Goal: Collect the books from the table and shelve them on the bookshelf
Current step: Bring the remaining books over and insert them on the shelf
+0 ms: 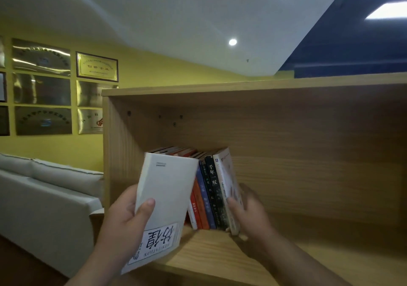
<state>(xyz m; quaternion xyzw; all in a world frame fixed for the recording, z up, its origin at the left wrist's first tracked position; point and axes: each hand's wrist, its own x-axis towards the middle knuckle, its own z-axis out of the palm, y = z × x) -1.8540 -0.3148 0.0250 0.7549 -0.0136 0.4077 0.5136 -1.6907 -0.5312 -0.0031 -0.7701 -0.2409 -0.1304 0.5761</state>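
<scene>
Yellow wall (154, 69) behind, hung with framed plaques (97, 66); pale sofa (44, 186) below them on the left. Wooden bookshelf (242, 87) fills the right of the view. The table is out of sight.

Observed:
- Row of books (209, 197) stands at the left end of the shelf board (330, 252), close to the left side wall, leaning. The board to the right of the row is bare.
- Left hand (123, 226) is clamped on a white book (163, 197), thumb across the cover, fingers behind. The book is upside down, tilted, and held in front of the left part of the row, with its lower corner out past the front edge of the board. It is not in the row.
- Right hand (253, 215) is on the end book (226, 180), the right-most in the row. The thumb is on the spine, and the fingers seem to wrap round the far cover. This area is blurred, so the grip is only probable.

Judgement: shelving step, one book in hand. The right hand appears to be steadying the row or tipping it to open a slot.

Next move calls for a gap wide enough for the white book, either beside the end book or within the row. The book should be turned spine-out and upright, then slid in along the board while the row is braced against toppling right.
</scene>
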